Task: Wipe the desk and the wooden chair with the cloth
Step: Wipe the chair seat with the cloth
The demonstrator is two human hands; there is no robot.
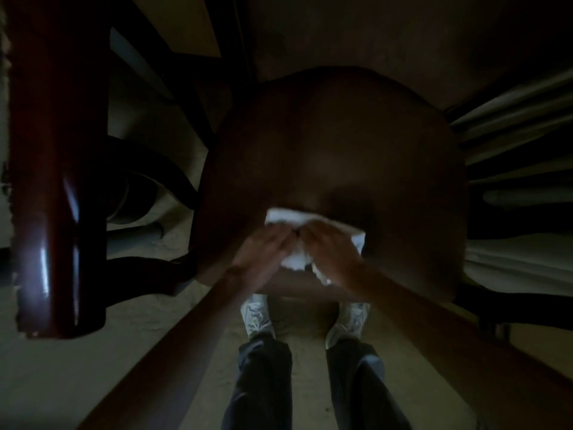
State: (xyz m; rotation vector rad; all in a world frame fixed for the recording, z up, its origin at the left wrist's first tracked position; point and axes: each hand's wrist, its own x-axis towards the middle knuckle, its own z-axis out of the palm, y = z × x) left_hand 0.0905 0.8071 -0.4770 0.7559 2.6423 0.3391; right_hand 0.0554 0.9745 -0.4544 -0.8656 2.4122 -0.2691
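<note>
One wooden chair (pixel 335 144) is showing its rounded seat. One white cloth (pixel 280 217) is lying on it. Two hands are lying on that cloth: the left hand (pixel 260 252) and the right hand (pixel 333 256). Two pale shoes (pixel 255 318) are standing below, under two dark trouser legs (pixel 260 383). One glossy red-brown wooden beam (pixel 59 181) is showing at the left.

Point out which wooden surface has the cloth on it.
The rounded chair seat in the middle: the white cloth lies at its near edge under the left hand and right hand. The glossy reddish wooden piece at left has none.
</note>
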